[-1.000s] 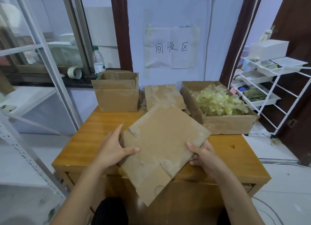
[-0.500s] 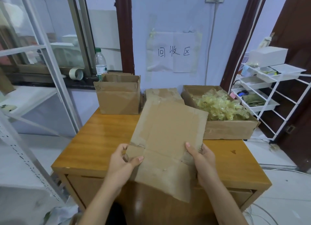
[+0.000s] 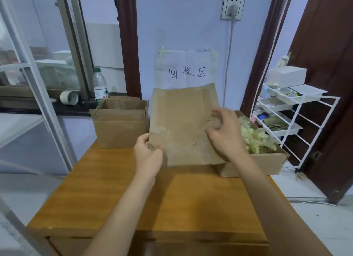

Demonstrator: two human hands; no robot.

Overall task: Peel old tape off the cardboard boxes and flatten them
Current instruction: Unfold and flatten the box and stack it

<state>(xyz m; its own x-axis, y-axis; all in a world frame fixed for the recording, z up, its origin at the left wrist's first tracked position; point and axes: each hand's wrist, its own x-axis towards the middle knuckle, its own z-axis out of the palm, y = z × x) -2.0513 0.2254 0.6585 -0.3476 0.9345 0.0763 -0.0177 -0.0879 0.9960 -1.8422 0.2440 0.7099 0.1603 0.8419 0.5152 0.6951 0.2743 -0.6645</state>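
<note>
Left hand (image 3: pixel 148 156) pinches the lower left corner of the flattened box (image 3: pixel 183 125), thumb on the front face, fingers behind. Right hand (image 3: pixel 224 133) sits at the sheet's right edge, fingers spread and loosely curled in front of the cardboard; blurred, cannot tell whether it grips or just touches. The flattened box is held upright above the back of the worktop (image 3: pixel 122 194), bottom edge close to the wood, top edge overlapping the paper sign (image 3: pixel 188 72) taped to the wall. Torn, scuffed patches on its face.

Left of it, an open cardboard box (image 3: pixel 119 127) stands on the worktop's back left corner, flaps up. Right of it, partly hidden by the right hand, another open box (image 3: pixel 267 164) holds a heap of crumpled yellowish tape (image 3: pixel 256 137).

Behind the left box on the window ledge: plastic bottle (image 3: pixel 100 86) with green cap and a tape roll (image 3: pixel 69 98). White wire rack (image 3: pixel 298 118) with trays at far right. Wall socket (image 3: pixel 233 5) above the sign, cord hanging down.
</note>
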